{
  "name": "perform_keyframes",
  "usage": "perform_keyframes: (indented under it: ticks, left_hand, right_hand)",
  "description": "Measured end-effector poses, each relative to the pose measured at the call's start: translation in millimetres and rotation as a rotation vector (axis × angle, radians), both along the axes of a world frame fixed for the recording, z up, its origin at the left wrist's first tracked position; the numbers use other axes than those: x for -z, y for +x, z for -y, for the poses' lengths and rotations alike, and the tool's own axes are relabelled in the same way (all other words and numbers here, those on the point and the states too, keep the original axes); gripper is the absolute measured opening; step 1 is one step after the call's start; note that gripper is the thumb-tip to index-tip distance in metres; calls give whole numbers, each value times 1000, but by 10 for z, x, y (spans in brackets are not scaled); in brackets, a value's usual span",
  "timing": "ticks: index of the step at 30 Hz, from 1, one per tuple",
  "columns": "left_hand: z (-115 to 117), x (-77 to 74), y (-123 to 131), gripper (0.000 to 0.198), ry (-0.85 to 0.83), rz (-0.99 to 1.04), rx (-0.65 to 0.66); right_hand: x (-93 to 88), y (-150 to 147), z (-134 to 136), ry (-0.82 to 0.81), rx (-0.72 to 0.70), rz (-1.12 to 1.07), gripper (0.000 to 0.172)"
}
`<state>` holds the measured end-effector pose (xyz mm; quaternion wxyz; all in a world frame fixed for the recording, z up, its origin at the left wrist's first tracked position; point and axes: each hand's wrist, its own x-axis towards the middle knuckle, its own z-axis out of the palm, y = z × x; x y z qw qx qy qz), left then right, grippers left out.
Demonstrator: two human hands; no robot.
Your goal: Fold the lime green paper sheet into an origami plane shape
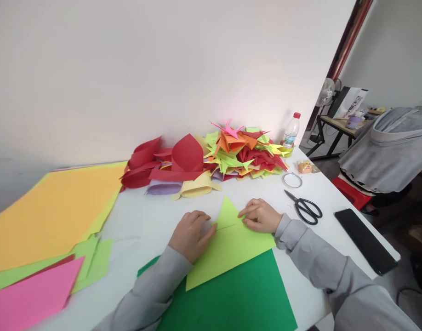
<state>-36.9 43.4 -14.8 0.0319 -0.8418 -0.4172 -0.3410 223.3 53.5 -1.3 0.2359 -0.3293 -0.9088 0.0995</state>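
A lime-green sheet of paper [231, 250], its top folded into a pointed triangular flap, lies on a dark green sheet [238, 294] in front of me. At the left side of the flap my left hand [190, 234] has its fingers curled, with thumb and forefinger on the paper's edge. My right hand [261, 215] pinches the flap's right edge, its other fingers bent in. Part of the lime sheet is hidden under my left hand and sleeve.
Red hat-like paper pieces [186, 158] and a heap of folded paper cranes [245, 151] sit by the wall. Rightward lie scissors [305, 207], a wire ring [292, 180], a bottle [291, 133] and a black phone [366, 241]. Orange sheets [59, 207] and a pink sheet [38, 294] lie left. A person [390, 147] sits beyond.
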Motion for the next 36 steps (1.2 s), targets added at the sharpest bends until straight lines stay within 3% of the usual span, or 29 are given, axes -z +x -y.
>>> perform_keyframes:
  ticks: [4,7,9,12,19,22,23,26,29,31,36]
  left_hand:
    - [-56,-52,179,41,-290,-135,-182]
    - [-125,-181,309,41,-571,-215,-247]
    - [-166,-271,361,36,-666,-214,-264]
    - [-193,-332,388,37,-700,-171,-272]
    - [-144,-293,453,37,-770,33,-221]
    - [-127,-346,483,33,-792,139,-142]
    - [-121,-371,486,34,-797,164,-124]
    - [-93,-438,485,38,-832,296,-34]
    - [-50,-470,498,41,-864,468,63]
    - [-25,-469,516,42,-880,525,95]
    - [-9,-413,540,42,-958,564,184]
  right_hand:
    - [17,-11,-17,-13,13,26,26]
    - [33,-15,-23,-23,17,21,27]
    - [38,-19,-21,-24,12,6,29]
    - [40,-27,-15,-24,10,-8,30]
    - [43,-51,-6,-100,9,-160,25]
    - [10,-72,-7,-144,120,-302,10]
    - [-10,-82,-3,-171,188,-352,16]
    - [-85,-113,37,-428,321,-458,47]
    - [-160,-136,112,-787,227,-466,45]
    - [-195,-144,160,-941,196,-504,45]
    - [-202,-146,198,-1015,155,-583,45]
